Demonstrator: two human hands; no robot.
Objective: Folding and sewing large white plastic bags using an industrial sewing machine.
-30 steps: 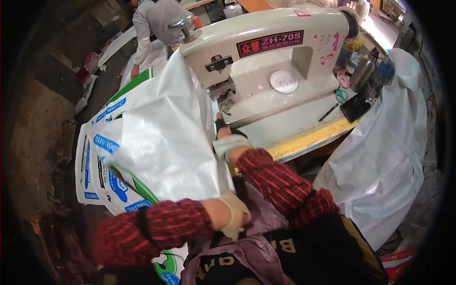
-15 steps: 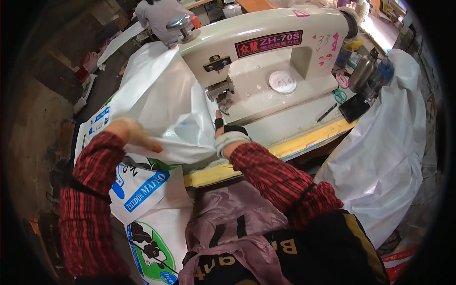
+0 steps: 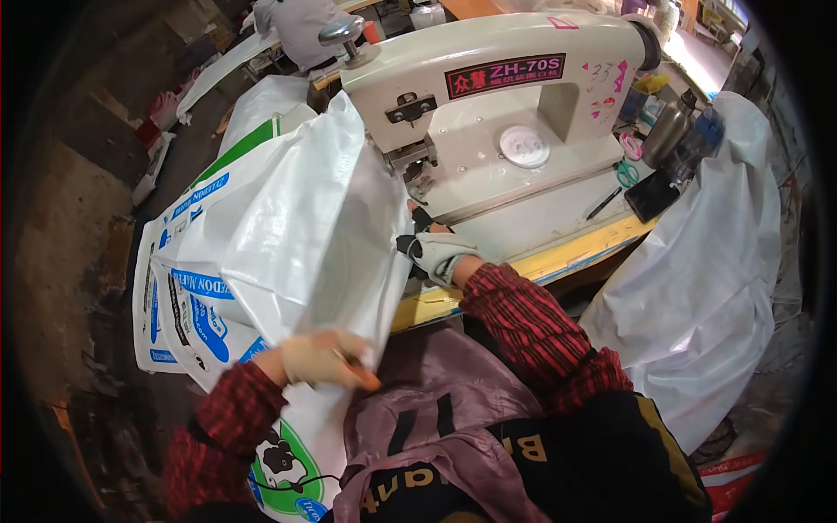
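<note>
A large white woven plastic sack (image 3: 305, 235) stands lifted and folded in front of me, left of the cream industrial sewing machine (image 3: 497, 113). My left hand (image 3: 323, 357), in a pale glove with orange fingertips, grips the sack's lower near edge. My right hand (image 3: 432, 253), in a grey and black glove, holds the sack's right edge close to the machine's needle area (image 3: 418, 170).
More printed sacks (image 3: 187, 305) lie stacked at the left. On the yellow-edged table (image 3: 558, 257) sit scissors (image 3: 626, 173), a pen (image 3: 603, 202), a metal flask (image 3: 667, 131) and a dark box. White sacks (image 3: 706, 261) hang at the right. Another person (image 3: 301, 26) works at the back.
The sack, spread flat toward the machine half a second ago, is now lifted and bunched upward. My left hand has come from far left down toward my body; my right hand stays by the needle.
</note>
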